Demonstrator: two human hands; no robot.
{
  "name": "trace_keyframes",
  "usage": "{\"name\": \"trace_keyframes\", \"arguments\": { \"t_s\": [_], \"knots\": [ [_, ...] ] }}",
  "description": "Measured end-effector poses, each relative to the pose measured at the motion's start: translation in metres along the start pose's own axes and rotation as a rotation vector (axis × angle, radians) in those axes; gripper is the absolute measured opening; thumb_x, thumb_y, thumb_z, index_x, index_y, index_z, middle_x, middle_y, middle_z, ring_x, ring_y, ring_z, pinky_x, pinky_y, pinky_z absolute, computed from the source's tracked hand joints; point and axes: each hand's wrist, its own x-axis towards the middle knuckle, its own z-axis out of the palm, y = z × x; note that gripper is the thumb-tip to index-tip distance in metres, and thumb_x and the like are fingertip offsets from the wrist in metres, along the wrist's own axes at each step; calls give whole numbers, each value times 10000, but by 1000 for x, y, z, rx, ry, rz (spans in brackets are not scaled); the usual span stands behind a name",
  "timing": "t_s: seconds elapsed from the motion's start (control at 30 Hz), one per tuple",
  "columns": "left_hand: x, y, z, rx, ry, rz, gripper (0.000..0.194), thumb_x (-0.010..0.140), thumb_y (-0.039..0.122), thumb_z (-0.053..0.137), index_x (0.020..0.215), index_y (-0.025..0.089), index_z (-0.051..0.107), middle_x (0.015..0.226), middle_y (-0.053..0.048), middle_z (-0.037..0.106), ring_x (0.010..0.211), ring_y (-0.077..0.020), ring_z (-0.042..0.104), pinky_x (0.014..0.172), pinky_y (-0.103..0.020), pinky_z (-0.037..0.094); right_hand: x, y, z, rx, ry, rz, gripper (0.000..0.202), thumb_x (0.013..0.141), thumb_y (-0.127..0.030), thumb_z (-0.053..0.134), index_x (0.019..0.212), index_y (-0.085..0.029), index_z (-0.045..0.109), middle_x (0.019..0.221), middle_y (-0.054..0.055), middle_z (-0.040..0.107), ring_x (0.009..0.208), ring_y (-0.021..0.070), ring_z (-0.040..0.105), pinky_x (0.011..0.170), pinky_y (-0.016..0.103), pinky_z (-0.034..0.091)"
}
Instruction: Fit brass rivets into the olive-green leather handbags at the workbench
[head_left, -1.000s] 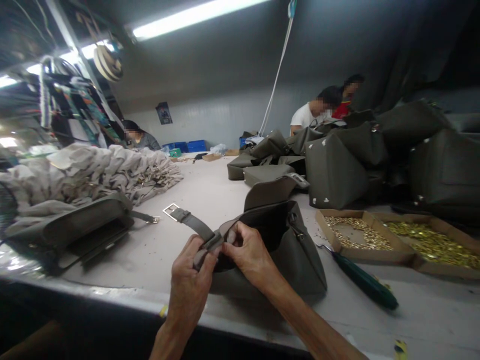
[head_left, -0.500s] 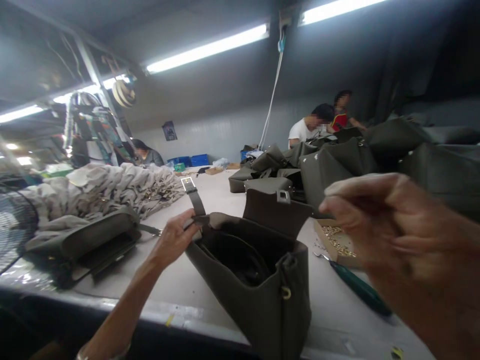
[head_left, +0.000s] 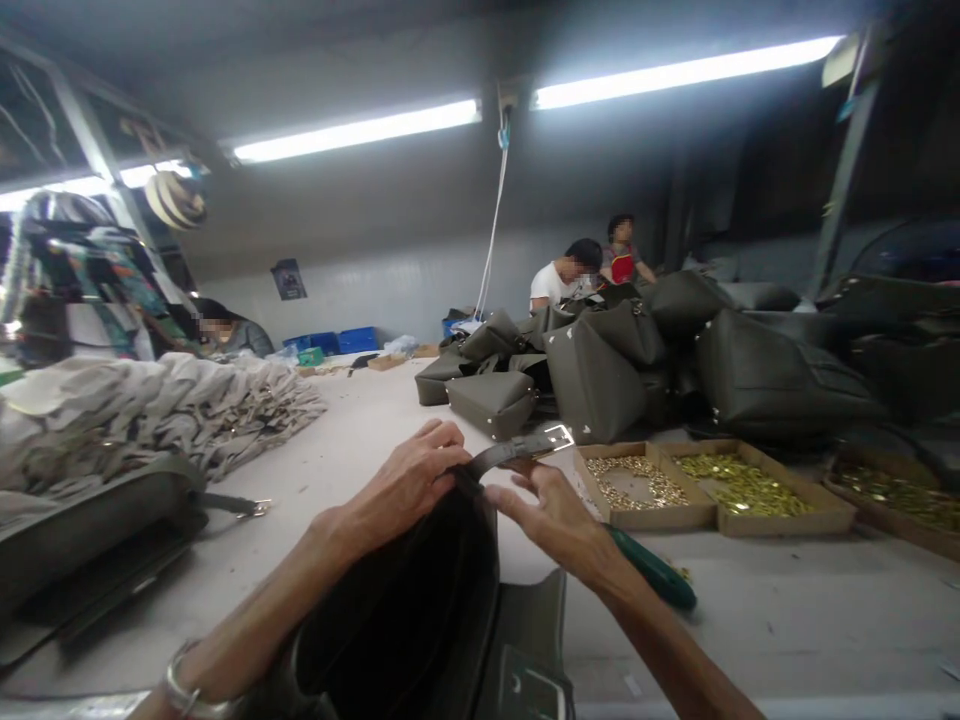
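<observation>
A dark olive handbag gapes open at the table's front edge, its dark inside facing me. My left hand pinches its upper rim where a short strap with a silver buckle sticks out to the right. My right hand is closed at the strap's base, thumb against the bag's rim and fingers curled behind the strap. Any small part between those fingertips is hidden. Partly behind my right wrist lies a green-handled tool.
Cardboard trays hold small gold-coloured fittings and yellowish metal pieces. More olive bags are heaped behind them. Another bag and a pile of pale fabric pieces occupy the left. Several people work farther back.
My right hand has come from the right to the strap's base beside my left hand. The bag has turned and tilted toward me, and the view has swung right.
</observation>
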Motion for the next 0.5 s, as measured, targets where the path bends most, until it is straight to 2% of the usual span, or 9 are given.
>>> {"name": "trace_keyframes", "arguments": {
  "t_s": [0.13,0.23,0.3,0.37,0.43,0.47,0.5],
  "knots": [
    [3,6,-9,245,-9,-83,136,816,130,501,935,182,541,989,-68,550,939,-225,471,799,-360,415,-1,-1,22,112,61,-73,371,822,-189,532,1181,-201,623,1194,72,628,1149,234,543,989,440,416],
    [-8,13,-19,298,55,-291,28,824,183,496,825,193,522,859,-55,567,805,-216,497,703,-340,409,1,-5,31,43,81,-65,416,782,-140,541,1182,-218,625,1171,68,629,1143,243,532,995,459,401],
    [-21,18,-19,73,40,-473,201,872,312,443,725,202,524,699,-28,556,662,-185,509,610,-303,402,1,-6,38,-13,37,-91,439,766,-111,539,1185,-213,618,1156,74,624,1128,240,528,1003,443,393],
    [-36,21,-15,-386,-58,-664,416,887,495,352,682,189,545,619,-29,555,571,-164,530,535,-275,411,-1,-8,47,-89,-26,-133,475,768,-72,495,1220,-187,583,1183,98,597,1137,234,510,1006,415,392],
    [-48,23,-8,-862,-125,-824,563,851,630,307,706,157,577,645,-58,590,563,-157,566,521,-263,446,-2,-12,58,-209,-109,-168,519,770,-49,467,1273,-163,524,1223,125,562,1151,240,492,994,405,404],
    [-52,23,-5,-1023,-107,-876,599,825,672,322,728,144,587,671,-70,605,575,-156,579,535,-266,466,-3,-15,65,-286,-157,-181,527,779,-47,461,1293,-157,497,1237,138,549,1156,249,485,985,415,410],
    [-56,23,-3,-1088,-60,-902,617,800,699,351,728,137,595,677,-76,611,581,-157,585,546,-273,481,-3,-19,71,-369,-198,-188,518,796,-52,455,1304,-152,479,1246,151,541,1158,262,482,974,433,416]
  ]
}}
